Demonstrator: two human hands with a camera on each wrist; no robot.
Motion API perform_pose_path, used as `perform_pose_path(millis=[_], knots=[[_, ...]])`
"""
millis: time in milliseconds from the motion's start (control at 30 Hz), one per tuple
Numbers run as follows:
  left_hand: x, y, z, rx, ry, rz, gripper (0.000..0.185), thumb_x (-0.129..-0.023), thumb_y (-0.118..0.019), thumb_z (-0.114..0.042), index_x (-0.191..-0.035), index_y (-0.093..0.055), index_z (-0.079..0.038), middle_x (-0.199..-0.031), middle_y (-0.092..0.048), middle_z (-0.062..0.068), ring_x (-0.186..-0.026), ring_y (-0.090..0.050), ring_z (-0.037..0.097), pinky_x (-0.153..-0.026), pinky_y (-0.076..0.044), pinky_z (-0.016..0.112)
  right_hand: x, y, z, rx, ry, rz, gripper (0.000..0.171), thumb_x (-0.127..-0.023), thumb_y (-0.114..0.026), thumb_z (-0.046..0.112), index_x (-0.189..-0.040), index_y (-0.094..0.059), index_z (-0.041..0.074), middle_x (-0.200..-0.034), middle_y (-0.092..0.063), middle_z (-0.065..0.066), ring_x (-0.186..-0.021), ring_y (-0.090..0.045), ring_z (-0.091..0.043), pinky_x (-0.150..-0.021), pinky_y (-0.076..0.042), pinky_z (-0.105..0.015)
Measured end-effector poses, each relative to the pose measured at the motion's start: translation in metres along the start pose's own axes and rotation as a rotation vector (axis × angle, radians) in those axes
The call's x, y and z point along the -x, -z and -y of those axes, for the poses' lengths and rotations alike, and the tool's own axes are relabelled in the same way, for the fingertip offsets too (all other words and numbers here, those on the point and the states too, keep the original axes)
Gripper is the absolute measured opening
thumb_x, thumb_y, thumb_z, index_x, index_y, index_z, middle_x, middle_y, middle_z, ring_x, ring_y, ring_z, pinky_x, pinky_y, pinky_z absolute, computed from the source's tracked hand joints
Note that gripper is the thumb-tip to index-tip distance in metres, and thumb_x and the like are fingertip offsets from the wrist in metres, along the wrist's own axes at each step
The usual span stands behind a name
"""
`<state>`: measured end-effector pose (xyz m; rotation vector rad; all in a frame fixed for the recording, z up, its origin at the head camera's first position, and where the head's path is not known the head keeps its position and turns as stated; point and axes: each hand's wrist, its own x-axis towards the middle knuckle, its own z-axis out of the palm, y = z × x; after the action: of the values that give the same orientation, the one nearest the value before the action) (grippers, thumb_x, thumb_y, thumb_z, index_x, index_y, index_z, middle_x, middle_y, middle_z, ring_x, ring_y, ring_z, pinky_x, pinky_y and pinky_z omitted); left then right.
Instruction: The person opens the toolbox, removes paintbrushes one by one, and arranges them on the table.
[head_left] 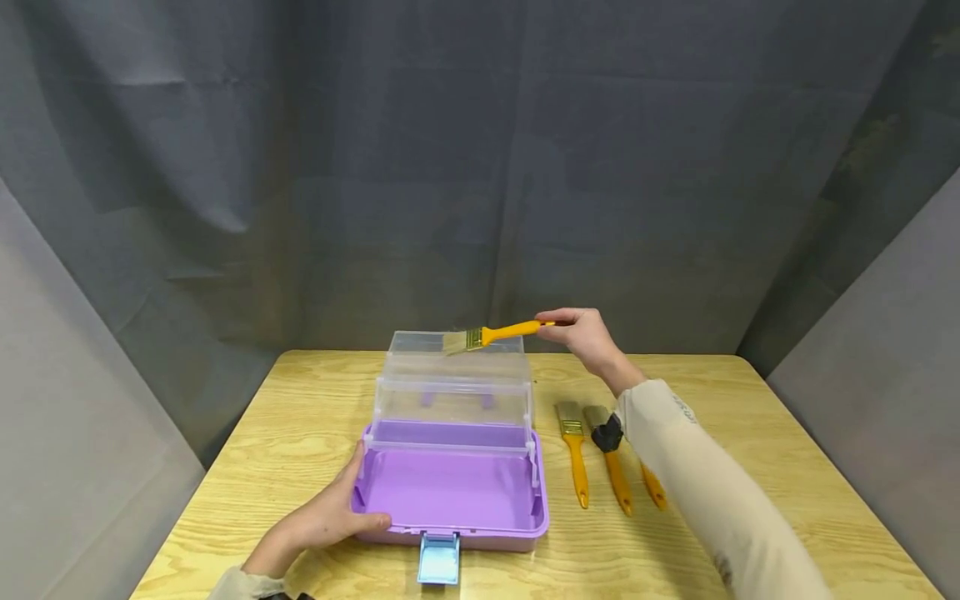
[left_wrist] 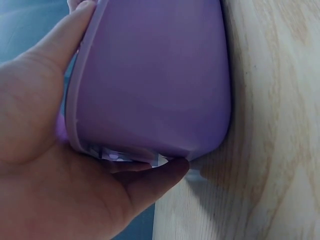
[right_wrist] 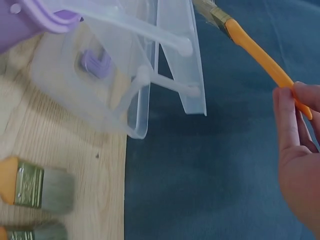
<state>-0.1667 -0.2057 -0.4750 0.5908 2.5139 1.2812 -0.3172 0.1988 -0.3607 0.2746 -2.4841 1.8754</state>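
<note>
A paintbrush [head_left: 509,332] with a yellow handle and pale bristles is held level above the raised clear trays. My right hand [head_left: 583,335] pinches the end of its handle between thumb and fingers, seen too in the right wrist view, where the hand [right_wrist: 300,130] is partly cut off. The purple storage box [head_left: 450,492] stands open on the table with its clear tiered trays [head_left: 452,404] unfolded towards the back. At the box's left side, my left hand [head_left: 327,512] grips the wall, thumb on the front rim. Close up, the left hand [left_wrist: 55,165] wraps round the purple wall.
Right of the box lie more paintbrushes, one nearest it [head_left: 576,458], another beside it [head_left: 618,483], and a third [head_left: 653,487] partly behind my sleeve. A light blue latch [head_left: 438,560] hangs from the box's front. Dark cloth [head_left: 420,167] rises behind the wooden table [head_left: 300,400].
</note>
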Motion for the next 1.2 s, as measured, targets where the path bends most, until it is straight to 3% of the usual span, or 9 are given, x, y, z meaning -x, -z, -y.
perform_pose_path(millis=[167,400,600,900,1200], knots=[[0.001,0.0,-0.001,0.01,0.032,0.016,0.12,-0.079,-0.077,-0.03,-0.145,0.017,0.005,-0.151,0.013,0.029,-0.138,0.004,0.044,-0.108,-0.004,0.057,0.009,0.019,-0.007,-0.064,0.004,-0.007,0.038,-0.085,-0.071,0.011,-0.12,-0.063,-0.003,-0.121,-0.061,-0.018,-0.1,-0.062,-0.02,-0.081,-0.053,-0.027],[0.002,0.0,-0.001,0.018,0.027,0.013,0.12,-0.078,-0.078,-0.03,-0.146,0.017,0.003,-0.152,0.012,0.028,-0.138,0.002,0.045,-0.108,-0.005,0.058,0.028,0.047,-0.014,-0.218,-0.01,-0.003,0.047,-0.085,-0.071,0.008,-0.124,-0.055,-0.011,-0.111,-0.064,-0.006,-0.097,-0.064,-0.015,-0.083,-0.052,-0.026],[0.003,0.001,0.001,-0.006,0.025,0.014,0.12,-0.079,-0.077,-0.031,-0.146,0.018,0.002,-0.152,0.012,0.027,-0.138,0.002,0.044,-0.108,-0.006,0.057,0.047,0.073,-0.026,-0.359,-0.014,0.011,0.037,-0.084,-0.07,0.003,-0.119,-0.063,-0.005,-0.108,-0.065,-0.005,-0.094,-0.065,-0.014,-0.084,-0.051,-0.026],[0.004,0.001,0.001,0.009,0.004,0.008,0.121,-0.079,-0.077,-0.029,-0.146,0.018,-0.001,-0.153,0.012,0.026,-0.138,0.003,0.044,-0.108,-0.006,0.057,0.076,0.112,-0.053,-0.512,0.047,0.065,0.028,-0.091,-0.055,-0.009,-0.113,-0.068,0.0,-0.106,-0.068,-0.002,-0.093,-0.067,-0.013,-0.085,-0.05,-0.026],[0.004,0.001,0.0,0.031,0.024,0.026,0.12,-0.079,-0.077,-0.029,-0.146,0.019,0.0,-0.152,0.014,0.027,-0.138,0.005,0.045,-0.107,-0.004,0.06,0.106,0.157,-0.094,-0.689,0.04,0.107,0.038,-0.095,-0.039,-0.016,-0.113,-0.068,0.0,-0.108,-0.067,-0.006,-0.099,-0.066,-0.017,-0.087,-0.049,-0.027]])
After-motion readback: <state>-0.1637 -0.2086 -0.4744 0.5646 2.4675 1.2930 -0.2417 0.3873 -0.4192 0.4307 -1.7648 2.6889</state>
